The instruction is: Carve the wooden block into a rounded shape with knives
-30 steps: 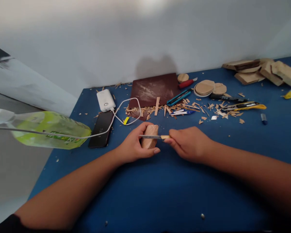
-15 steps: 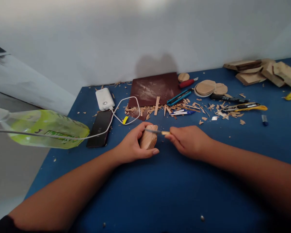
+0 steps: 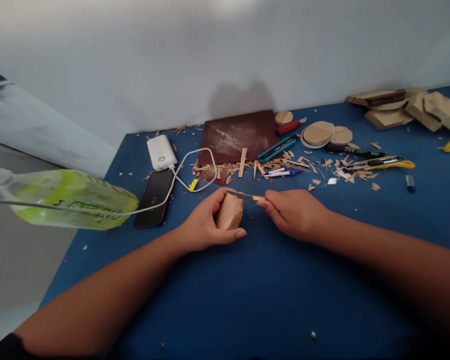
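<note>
A rounded block of pale wood (image 3: 230, 212) is gripped in my left hand (image 3: 202, 222), thumb along its near side and fingers round the far side. My right hand (image 3: 298, 212) is closed on the light handle of a small carving knife (image 3: 243, 195). The knife's thin blade points left and lies across the block's far edge, near my left fingertips. Beyond my hands, wood shavings (image 3: 228, 172) are strewn by a brown sheet (image 3: 240, 135).
Left of my hands are a phone (image 3: 153, 200), a white power bank (image 3: 161, 152) with its cable, and a green-labelled bottle (image 3: 75, 200). Behind lie a blue cutter (image 3: 279, 149), a red-handled knife (image 3: 290, 127), wooden discs (image 3: 318, 134), a black marker (image 3: 354, 151) and wood pieces (image 3: 390, 119).
My right hand has moved slightly away from me, and the knife blade has shifted toward the block's far edge. My left hand keeps its hold on the block.
</note>
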`<move>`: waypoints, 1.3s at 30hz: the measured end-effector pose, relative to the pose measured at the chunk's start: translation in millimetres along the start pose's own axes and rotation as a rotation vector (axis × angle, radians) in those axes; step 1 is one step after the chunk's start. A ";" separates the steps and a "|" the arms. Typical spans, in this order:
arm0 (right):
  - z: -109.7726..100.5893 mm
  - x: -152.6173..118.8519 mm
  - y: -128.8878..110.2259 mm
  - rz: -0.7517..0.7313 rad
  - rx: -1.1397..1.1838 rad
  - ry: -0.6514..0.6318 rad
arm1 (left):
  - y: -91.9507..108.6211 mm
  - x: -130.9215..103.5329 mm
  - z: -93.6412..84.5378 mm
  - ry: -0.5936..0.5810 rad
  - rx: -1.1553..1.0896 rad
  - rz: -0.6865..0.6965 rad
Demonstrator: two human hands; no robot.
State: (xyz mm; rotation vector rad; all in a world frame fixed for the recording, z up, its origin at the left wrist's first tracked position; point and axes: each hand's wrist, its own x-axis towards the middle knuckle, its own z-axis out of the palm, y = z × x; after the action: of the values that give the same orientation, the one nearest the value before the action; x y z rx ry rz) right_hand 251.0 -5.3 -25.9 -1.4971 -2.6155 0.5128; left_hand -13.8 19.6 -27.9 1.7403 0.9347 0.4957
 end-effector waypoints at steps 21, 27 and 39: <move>0.8 -1.2 -2.0 -0.005 -0.002 0.006 | -1.1 -1.4 -0.1 0.005 -0.006 -0.025; -0.3 -0.5 -2.2 -0.008 0.003 0.003 | 0.7 -0.1 0.0 0.004 -0.017 -0.022; -0.3 1.7 1.7 0.027 0.041 -0.008 | 2.5 -1.8 -0.9 -0.013 -0.036 -0.072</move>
State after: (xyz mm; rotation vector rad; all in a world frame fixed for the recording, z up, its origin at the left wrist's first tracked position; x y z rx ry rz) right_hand 251.6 -3.0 -26.3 -1.5229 -2.5779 0.5725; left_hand -14.7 18.4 -25.1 1.6697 0.9700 0.4519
